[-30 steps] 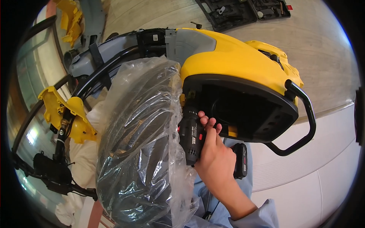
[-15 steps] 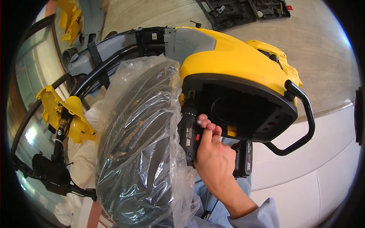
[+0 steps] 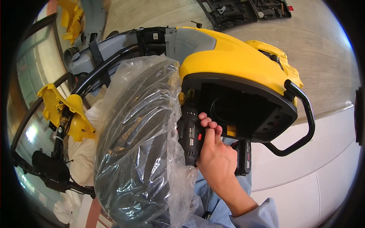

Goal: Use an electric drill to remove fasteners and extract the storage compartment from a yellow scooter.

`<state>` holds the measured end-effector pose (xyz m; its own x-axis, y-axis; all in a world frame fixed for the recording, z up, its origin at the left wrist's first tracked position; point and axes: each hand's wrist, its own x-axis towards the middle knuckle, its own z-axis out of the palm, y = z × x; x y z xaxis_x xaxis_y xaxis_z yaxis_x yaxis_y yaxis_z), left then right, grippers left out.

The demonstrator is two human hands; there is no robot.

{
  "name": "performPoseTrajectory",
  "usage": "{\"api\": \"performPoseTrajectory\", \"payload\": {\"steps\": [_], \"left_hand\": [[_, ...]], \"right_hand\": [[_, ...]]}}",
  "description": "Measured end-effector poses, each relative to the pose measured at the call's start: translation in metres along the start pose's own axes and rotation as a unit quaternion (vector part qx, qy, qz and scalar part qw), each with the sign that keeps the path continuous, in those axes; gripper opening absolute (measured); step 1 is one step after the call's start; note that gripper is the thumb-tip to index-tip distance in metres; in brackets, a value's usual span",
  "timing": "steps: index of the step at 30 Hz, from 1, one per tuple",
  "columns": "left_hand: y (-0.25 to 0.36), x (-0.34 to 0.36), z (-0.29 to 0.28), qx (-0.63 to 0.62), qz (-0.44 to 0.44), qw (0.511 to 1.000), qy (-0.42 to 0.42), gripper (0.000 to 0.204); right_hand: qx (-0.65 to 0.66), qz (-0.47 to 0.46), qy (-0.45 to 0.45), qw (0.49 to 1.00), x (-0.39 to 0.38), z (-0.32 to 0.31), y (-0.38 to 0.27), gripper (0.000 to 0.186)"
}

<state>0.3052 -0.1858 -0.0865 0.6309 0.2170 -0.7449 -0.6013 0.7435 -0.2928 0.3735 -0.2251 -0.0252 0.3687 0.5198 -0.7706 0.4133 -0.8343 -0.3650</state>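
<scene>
Black and matte, the cordless drill (image 3: 192,135) stands near centre, long axis upright, nose aimed toward twelve o'clock into the glossy yellow machine housing (image 3: 232,62). The right hand (image 3: 215,157) has fingers wrapped tight on its grip. At nine o'clock, crinkled clear plastic (image 3: 137,144) sheathes a seat.

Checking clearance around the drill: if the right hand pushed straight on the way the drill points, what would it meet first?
Probably the yellow housing's black underside: the right hand aims the black cordless drill up at its edge beside the plastic-wrapped tyre. Depth is unclear.
</scene>
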Motion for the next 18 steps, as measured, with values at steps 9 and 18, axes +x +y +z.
{"api": "performPoseTrajectory", "payload": {"steps": [9, 18], "left_hand": [[-0.012, -0.018, -0.011, 0.070, -0.035, 0.994, -0.073, 0.054], [-0.090, -0.058, 0.022, 0.326, -0.087, 0.940, -0.058, 0.059]], "right_hand": [[0.065, -0.023, -0.001, 0.998, -0.035, -0.020, 0.021, 0.054], [0.111, -0.039, 0.033, 0.992, -0.157, -0.015, 0.170, 0.040]]}}
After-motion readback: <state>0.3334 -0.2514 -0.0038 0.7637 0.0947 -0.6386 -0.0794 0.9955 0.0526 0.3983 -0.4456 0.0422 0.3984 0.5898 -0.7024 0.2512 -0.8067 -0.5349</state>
